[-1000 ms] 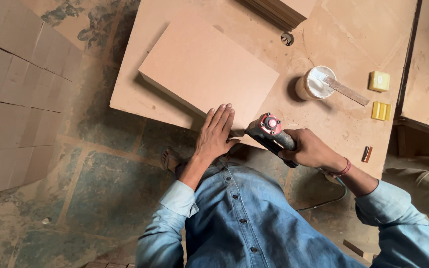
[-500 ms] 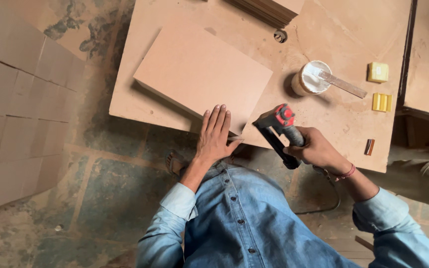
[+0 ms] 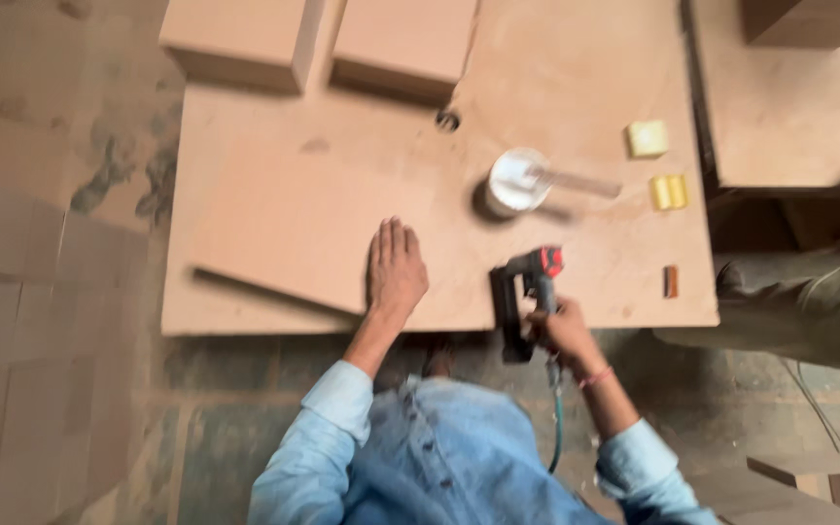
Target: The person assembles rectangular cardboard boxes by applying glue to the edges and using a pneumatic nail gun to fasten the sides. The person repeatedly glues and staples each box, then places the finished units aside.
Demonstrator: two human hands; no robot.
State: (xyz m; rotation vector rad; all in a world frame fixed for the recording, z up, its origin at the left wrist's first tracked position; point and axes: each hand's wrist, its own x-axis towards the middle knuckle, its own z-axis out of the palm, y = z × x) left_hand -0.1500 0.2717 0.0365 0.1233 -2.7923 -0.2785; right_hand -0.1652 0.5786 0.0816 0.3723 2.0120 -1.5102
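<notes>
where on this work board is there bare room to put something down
Bare board lies between the two blocks at the far edge and the flat panel under the left hand. The near right corner, between nail gun and small brown piece, is partly free. Around the white pot and yellow blocks it is crowded.

Flat brown board panel (image 3: 294, 233) lies on worktable, near corner at table's front edge, left palm pressing that corner. Black nail gun (image 3: 522, 297) with red cap, gripped upright at table's front edge, just right of panel.
</notes>
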